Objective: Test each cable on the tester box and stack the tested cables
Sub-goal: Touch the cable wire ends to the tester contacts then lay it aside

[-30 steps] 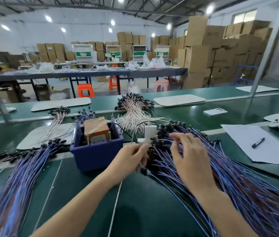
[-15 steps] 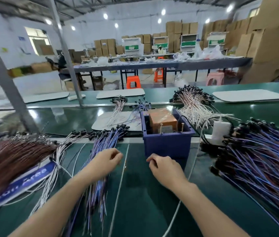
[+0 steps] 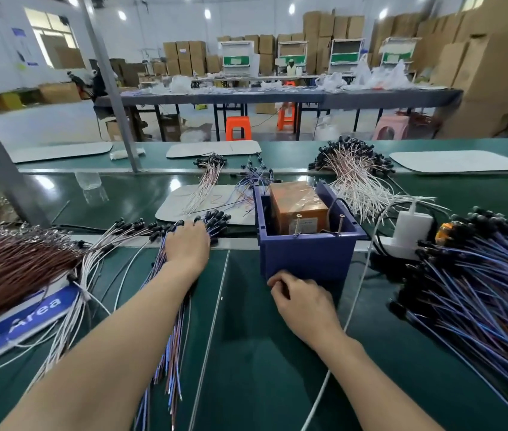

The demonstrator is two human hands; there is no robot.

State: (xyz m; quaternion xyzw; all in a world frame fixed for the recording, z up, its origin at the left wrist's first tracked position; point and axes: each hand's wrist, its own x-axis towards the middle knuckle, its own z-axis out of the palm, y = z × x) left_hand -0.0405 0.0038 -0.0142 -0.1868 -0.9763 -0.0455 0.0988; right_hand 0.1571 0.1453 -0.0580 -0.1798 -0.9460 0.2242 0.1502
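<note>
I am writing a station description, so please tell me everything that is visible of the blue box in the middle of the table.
The blue box looks like moulded plastic, open-topped, and stands upright on the green table. Inside sits an orange-brown block wrapped in clear film; two metal pins rise near the front wall. A black wire enters over its right wall. The curled right hand lies just before it; contact is unclear.

Bright overhead ceiling lamps (image 3: pixel 207 13) throw glare on the glossy desk (image 3: pixel 140 197); wide-angle bending at edges, slight softness.
</note>
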